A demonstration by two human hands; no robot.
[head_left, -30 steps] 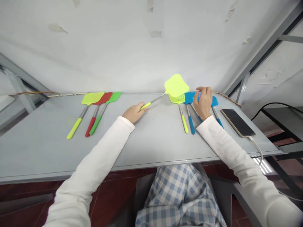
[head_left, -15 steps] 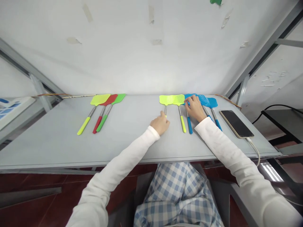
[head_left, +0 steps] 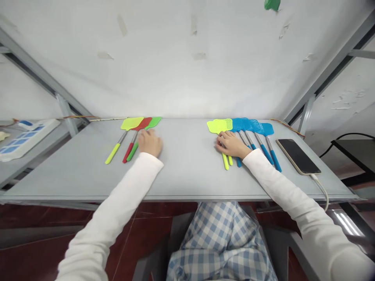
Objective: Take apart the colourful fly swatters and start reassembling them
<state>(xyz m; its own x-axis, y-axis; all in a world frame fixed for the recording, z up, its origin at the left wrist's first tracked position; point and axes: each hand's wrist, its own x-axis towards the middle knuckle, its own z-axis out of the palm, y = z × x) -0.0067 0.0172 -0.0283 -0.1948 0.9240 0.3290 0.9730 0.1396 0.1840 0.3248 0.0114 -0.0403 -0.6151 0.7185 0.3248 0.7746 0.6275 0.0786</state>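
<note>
Bright, even light, striped glare [head_left: 348,222] at lower right, and left hand [head_left: 150,143] slightly blurred.

One workroom, by my eye: grey bench [head_left: 187,168], centre; tape-scarred white wall [head_left: 181,86], twelve o'clock; metal rails [head_left: 43,76], ten and two; red tiled floor [head_left: 148,230], seven.

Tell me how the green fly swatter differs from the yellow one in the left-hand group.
The green fly swatter lies at the group's right end, the yellow fly swatter at its left. The left hand covers part of the green one's shaft; the yellow one's shaft is uncovered. Both lie with heads toward the wall.
</note>
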